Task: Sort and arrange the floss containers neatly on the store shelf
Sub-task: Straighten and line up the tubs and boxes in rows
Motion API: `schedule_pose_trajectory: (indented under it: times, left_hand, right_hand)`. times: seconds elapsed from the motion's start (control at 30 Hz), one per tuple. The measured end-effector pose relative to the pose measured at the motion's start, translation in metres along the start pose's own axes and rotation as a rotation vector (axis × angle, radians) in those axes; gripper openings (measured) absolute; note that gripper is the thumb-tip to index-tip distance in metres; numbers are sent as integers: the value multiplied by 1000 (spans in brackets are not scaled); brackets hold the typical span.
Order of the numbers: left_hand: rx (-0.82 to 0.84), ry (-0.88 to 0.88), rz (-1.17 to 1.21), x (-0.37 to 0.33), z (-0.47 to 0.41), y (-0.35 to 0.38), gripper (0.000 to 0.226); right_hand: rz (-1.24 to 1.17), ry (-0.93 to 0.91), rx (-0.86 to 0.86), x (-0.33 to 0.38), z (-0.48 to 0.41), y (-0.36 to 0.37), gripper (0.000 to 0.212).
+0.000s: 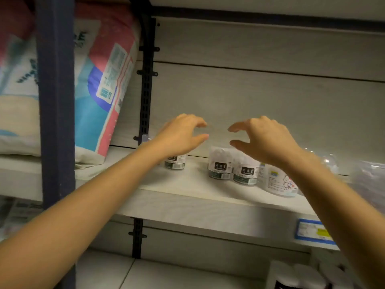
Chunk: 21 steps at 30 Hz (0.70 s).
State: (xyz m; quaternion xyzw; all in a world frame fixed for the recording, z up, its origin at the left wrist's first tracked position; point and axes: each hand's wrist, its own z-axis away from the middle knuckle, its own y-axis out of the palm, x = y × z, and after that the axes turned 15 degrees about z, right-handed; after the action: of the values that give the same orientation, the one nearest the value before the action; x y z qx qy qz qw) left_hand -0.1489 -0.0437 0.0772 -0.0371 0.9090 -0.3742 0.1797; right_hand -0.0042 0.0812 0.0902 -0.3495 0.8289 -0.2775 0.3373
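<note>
forearms [93, 205] raised, l hand [181, 134] & r hand [264, 138] half-curled over floss containers [231, 168].

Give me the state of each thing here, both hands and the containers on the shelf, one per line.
Left hand: empty, fingers parted, raised over the shelf.
Right hand: empty, fingers parted, raised.
Left floss container: upright, partly hidden by left hand.
Middle floss containers: upright, side by side.
Cartoon-label container: on shelf, partly hidden.
</note>
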Motion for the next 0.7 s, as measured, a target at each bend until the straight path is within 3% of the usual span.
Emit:
schedule_pose_trajectory:
  times: [0.07, 0.17, 0.33, 0.43, 0.53, 0.7]
  left_hand:
    - [-109, -60, 22, 19, 5, -29, 32]
    - [-82, -234, 34, 49, 9, -58, 28]
    - [194, -415, -42, 87, 5, -56, 59]
    - [291, -459, -29, 96, 0, -47, 60]
    - [304, -474, -5, 101, -3, -42, 52]
    - [249, -485, 113, 107, -1, -36, 51]
  right_hand:
    - [-183, -39, -92, 17, -14, -10, 29]
    - [-366, -111, 23, 49, -45, -8, 33]
    - [-272, -130, 260, 95, -85, 22, 64]
    - [-297, -95, 343, 102, -95, 35, 70]
    - [-282, -94, 383, 110, -96, 42, 69]
    - [-266, -61, 298, 118, -90, 48, 56]
